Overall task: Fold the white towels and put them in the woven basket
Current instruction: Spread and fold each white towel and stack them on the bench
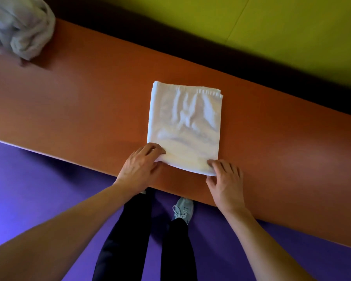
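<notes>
Head view: a folded white terry towel [184, 126] lies flat on the long orange-brown worktop [79, 110], near the worktop's front edge and roughly centred in front of the person. Its layered, open edges face the far side; its rounded fold faces the person.

Left hand [141, 166]: forearm extended forward from the lower left, wrist just past the front edge of the worktop. The fingers are curled over the near-left corner of the towel, with the thumb apparently tucked under the fold, so the grip is closed on that corner.

Right hand [225, 180]: forearm extended from the lower right, palm down. The fingertips rest on the near-right corner of the towel; the thumb lies on the worktop just beside the fold. Whether this grip pinches the cloth or only presses it cannot be told from this angle.

A crumpled pile of unfolded white towels [20, 27] sits on the worktop at the far left, well apart from the folded towel.

Below the worktop, dark trouser legs [130, 230] and one light lace-up shoe [183, 208] stand on a purple floor [39, 189].
</notes>
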